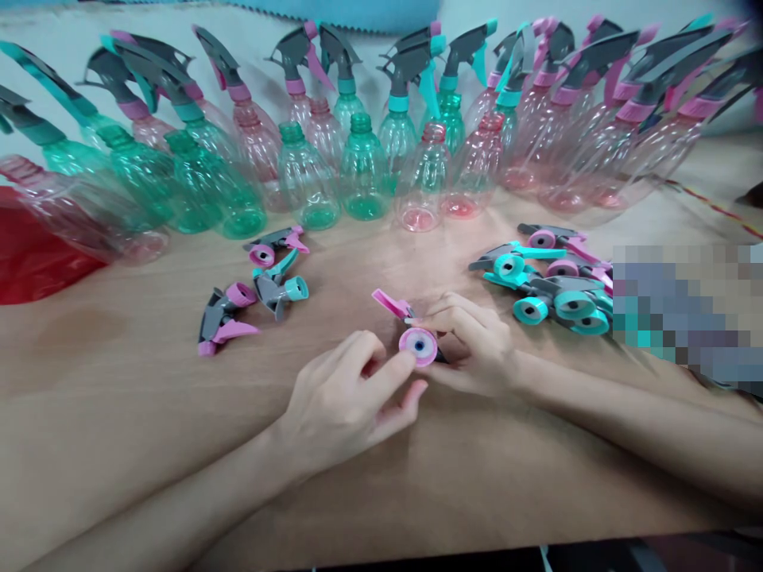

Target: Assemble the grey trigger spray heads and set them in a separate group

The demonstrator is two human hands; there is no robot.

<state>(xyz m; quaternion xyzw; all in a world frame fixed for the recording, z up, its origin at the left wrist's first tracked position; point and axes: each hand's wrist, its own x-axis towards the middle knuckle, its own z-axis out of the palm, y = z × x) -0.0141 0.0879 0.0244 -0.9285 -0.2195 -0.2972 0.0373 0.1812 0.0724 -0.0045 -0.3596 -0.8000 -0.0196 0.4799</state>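
Held just above the table's middle, a grey and pink trigger spray head (419, 347) has its round pink collar turned up toward me, showing a white ring with a dark centre. My right hand (474, 342) grips it from the right, fingers over its grey body, which they mostly hide. The pink trigger sticks out to the upper left. From the left, the index fingertip of my left hand (346, 389) touches the collar's edge. Its thumb is stretched out below, apart from the collar, and the other fingers are curled.
Loose spray heads (230, 314) lie at the left, and a pile of several more (554, 286) at the right. Green bottles (363, 171) and pink bottles (424, 179) stand along the back, many with spray heads on. A red object (41, 254) is at far left.
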